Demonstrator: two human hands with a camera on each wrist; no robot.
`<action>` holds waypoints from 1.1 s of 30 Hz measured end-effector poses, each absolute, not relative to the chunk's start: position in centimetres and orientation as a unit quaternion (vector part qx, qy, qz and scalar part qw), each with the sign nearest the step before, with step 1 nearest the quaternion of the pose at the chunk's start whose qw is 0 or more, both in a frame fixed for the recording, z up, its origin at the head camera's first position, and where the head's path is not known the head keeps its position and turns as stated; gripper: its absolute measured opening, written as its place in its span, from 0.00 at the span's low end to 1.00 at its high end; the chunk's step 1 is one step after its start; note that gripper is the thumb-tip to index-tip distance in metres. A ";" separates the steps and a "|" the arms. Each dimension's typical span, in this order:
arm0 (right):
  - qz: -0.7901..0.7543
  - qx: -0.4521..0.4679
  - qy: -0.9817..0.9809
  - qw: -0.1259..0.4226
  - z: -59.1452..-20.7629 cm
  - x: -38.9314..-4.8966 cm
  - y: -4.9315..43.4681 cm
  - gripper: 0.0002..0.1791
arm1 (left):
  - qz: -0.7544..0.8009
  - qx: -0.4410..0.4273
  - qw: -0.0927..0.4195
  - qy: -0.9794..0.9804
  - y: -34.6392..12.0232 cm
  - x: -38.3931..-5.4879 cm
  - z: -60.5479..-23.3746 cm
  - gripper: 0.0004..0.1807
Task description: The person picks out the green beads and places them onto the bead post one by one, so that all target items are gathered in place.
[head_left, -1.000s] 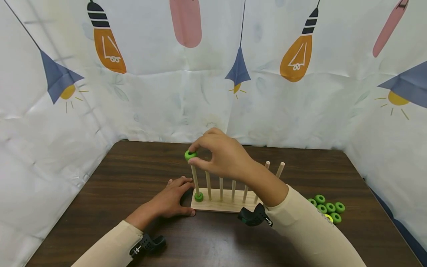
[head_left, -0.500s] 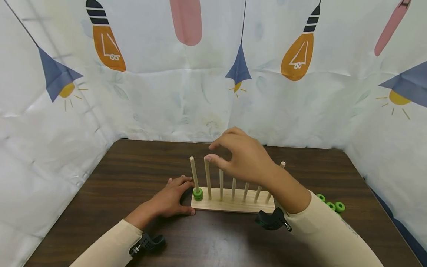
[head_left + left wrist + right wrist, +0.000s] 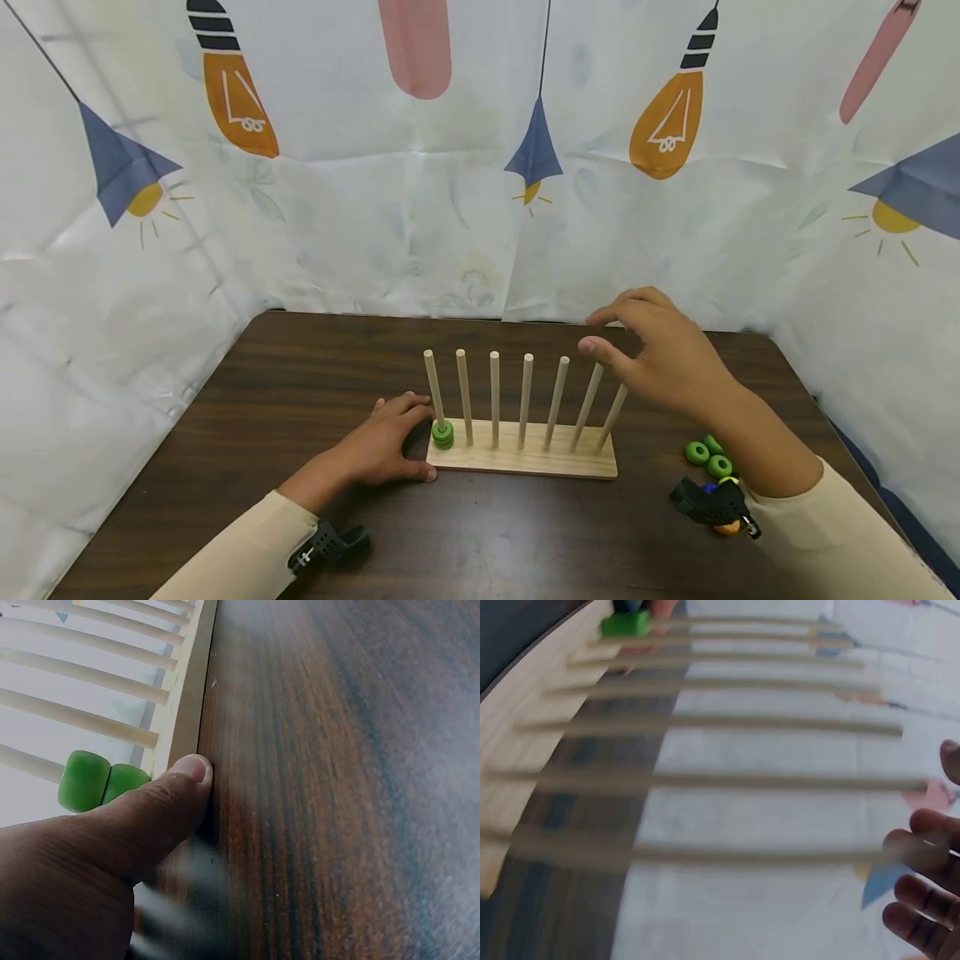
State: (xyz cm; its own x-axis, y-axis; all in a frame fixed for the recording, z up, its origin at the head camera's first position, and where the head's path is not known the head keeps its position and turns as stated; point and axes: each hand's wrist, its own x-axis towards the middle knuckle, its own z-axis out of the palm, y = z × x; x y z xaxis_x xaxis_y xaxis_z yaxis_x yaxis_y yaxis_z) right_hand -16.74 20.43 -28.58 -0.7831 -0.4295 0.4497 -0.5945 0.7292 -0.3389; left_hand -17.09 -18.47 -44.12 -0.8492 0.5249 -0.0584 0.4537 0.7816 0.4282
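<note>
A wooden peg stand (image 3: 517, 457), a flat base with several upright pegs, sits mid-table. Two green rings (image 3: 443, 435) are stacked at the bottom of its leftmost peg; the left wrist view shows these green rings (image 3: 84, 781) side by side on that peg. My left hand (image 3: 386, 442) holds the base's left end, thumb (image 3: 150, 825) against the front edge and fingers toward the back. Above the right-hand pegs, my right hand (image 3: 667, 354) is in the air with thumb and fingers spread apart, holding nothing. Its fingers (image 3: 922, 900) appear beside the peg tops in the right wrist view.
Loose green rings (image 3: 697, 453) lie on the dark wooden table (image 3: 480, 542) right of the stand. Blue, yellow and orange pieces show partly behind the right wrist's black strap mount (image 3: 712, 504). A patterned white curtain (image 3: 360, 225) hangs behind the table.
The right hand lowered its green ring onto the leftmost peg, atop the first, and let go. It has since moved right across the pegs. The left hand has stayed at the base's end.
</note>
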 end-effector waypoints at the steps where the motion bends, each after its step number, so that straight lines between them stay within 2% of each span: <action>1: 0.239 0.275 -0.915 0.174 -28.8 -16.7 21.1 0.15 | 0.204 0.261 0.086 0.940 -18.5 -17.1 -44.2 0.43; 11: 0.238 0.210 -0.935 0.157 -31.8 -15.4 26.9 0.15 | 0.199 0.261 0.082 0.941 -18.5 -17.0 -43.9 0.43; 19: 0.216 0.168 -0.952 0.137 -34.8 -14.1 31.1 0.19 | 0.224 0.273 0.072 0.933 -18.7 -17.0 -44.1 0.43; 23: 0.200 0.163 -0.960 0.111 -36.9 -13.7 32.8 0.22 | 0.232 0.280 0.061 0.930 -18.7 -16.9 -44.2 0.41; 33: 0.199 0.138 -0.970 0.014 -40.9 -12.7 34.9 0.23 | 0.198 0.262 0.082 0.941 -18.5 -17.1 -43.9 0.42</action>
State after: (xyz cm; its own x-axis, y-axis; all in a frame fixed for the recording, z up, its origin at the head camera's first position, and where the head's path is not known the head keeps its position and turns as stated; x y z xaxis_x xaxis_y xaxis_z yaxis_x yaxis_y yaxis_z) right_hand -12.65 34.87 -40.85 -0.9614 -0.2623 0.0829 -0.2737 0.8822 -0.3831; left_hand -17.07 -18.47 -43.93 -0.8494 0.5254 -0.0499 0.4606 0.7842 0.4157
